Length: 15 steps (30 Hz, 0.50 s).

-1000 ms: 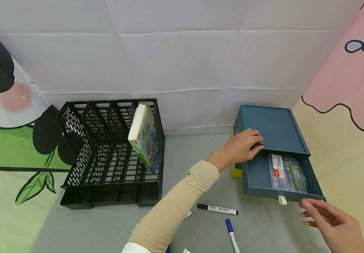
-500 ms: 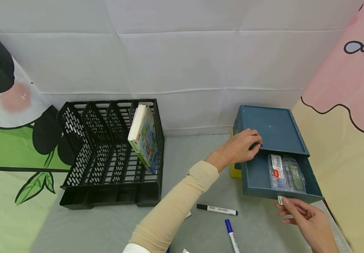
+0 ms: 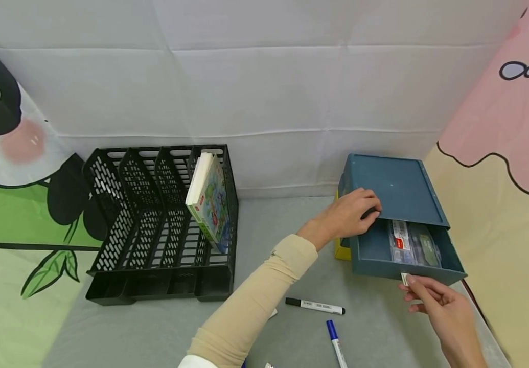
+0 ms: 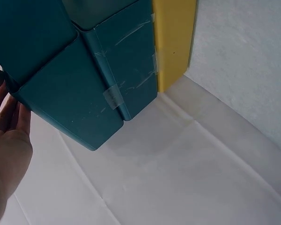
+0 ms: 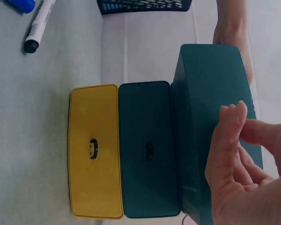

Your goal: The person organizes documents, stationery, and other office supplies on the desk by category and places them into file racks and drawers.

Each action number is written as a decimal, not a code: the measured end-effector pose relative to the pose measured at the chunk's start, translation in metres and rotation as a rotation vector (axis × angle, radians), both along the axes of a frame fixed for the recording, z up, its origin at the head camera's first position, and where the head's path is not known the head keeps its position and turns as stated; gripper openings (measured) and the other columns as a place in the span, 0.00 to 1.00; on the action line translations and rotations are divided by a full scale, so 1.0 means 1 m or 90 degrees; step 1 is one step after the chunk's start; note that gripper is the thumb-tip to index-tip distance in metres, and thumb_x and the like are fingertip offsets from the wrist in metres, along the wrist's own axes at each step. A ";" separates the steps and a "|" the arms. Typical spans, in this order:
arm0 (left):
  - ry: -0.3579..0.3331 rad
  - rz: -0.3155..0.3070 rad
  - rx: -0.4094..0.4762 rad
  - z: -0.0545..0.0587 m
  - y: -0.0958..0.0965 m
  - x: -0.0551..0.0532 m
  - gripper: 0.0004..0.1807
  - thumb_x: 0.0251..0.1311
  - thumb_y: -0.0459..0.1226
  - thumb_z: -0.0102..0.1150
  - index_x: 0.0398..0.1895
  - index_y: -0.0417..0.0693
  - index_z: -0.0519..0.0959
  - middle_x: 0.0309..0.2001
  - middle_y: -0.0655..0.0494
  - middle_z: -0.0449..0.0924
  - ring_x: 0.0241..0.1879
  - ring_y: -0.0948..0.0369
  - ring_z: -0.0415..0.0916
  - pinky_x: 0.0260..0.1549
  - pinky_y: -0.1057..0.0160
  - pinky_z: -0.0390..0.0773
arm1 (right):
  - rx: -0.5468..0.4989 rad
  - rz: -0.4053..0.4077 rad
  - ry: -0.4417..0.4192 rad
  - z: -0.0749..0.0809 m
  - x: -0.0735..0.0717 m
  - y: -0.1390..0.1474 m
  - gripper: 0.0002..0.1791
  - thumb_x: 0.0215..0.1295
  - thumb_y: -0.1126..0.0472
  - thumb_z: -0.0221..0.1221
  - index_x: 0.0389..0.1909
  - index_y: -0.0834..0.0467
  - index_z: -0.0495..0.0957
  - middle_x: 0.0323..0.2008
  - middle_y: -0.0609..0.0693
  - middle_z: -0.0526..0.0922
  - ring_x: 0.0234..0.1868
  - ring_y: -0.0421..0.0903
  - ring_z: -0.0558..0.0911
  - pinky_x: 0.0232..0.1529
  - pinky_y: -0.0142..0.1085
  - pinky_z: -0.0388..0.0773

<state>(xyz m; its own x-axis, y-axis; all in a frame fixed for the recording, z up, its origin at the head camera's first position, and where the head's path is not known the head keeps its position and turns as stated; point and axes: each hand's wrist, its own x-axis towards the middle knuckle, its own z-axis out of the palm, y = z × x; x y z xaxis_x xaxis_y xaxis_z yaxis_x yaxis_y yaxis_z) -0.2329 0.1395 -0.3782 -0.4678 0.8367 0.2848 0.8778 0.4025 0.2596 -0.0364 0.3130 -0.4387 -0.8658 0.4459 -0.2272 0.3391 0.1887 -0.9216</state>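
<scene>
My left hand (image 3: 349, 212) lies against the front left corner of the blue drawer unit (image 3: 390, 186), its curled fingers holding a small dark rounded object (image 3: 368, 211), mostly hidden. Below it, the top drawer (image 3: 372, 253) stands partly pulled out. Two clear plastic cases lie inside it: a labelled case (image 3: 401, 243) and a case with green contents (image 3: 425, 248). At the drawer's front edge my right hand (image 3: 443, 306) pinches a white pull tab (image 3: 405, 279) between thumb and fingers. In the right wrist view that hand (image 5: 243, 164) covers the tab.
A black mesh file rack (image 3: 154, 225) stands at left, a book (image 3: 211, 202) leaning in its right slot. A black marker (image 3: 316, 306) and a blue-capped marker (image 3: 336, 343) lie before the unit. Under the top drawer are a second blue drawer (image 5: 150, 187) and a yellow drawer (image 5: 96, 187).
My right hand has moved left onto the pull tab and pinched it. The drawer has slid slightly inward, the cases with it. My left hand has stayed at the corner.
</scene>
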 end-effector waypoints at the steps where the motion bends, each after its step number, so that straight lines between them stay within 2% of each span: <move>1: 0.000 0.001 -0.002 0.000 0.000 0.000 0.12 0.78 0.39 0.53 0.53 0.48 0.83 0.52 0.57 0.80 0.52 0.63 0.75 0.58 0.74 0.69 | -0.004 0.000 0.009 0.000 -0.002 0.000 0.26 0.69 0.44 0.65 0.52 0.64 0.85 0.33 0.43 0.91 0.31 0.42 0.87 0.33 0.37 0.86; 8: 0.001 0.011 -0.017 0.002 0.001 0.002 0.13 0.78 0.40 0.52 0.54 0.48 0.83 0.53 0.57 0.80 0.52 0.63 0.75 0.56 0.75 0.69 | -0.050 -0.012 0.075 -0.004 -0.019 0.000 0.20 0.69 0.50 0.67 0.47 0.64 0.86 0.30 0.41 0.90 0.28 0.40 0.86 0.29 0.33 0.84; 15: -0.002 0.016 -0.023 0.003 0.002 0.003 0.13 0.78 0.40 0.51 0.56 0.48 0.83 0.54 0.56 0.80 0.53 0.62 0.75 0.57 0.74 0.69 | -0.078 -0.014 0.108 -0.006 -0.034 0.003 0.18 0.69 0.51 0.67 0.46 0.62 0.87 0.31 0.42 0.90 0.29 0.40 0.86 0.29 0.32 0.84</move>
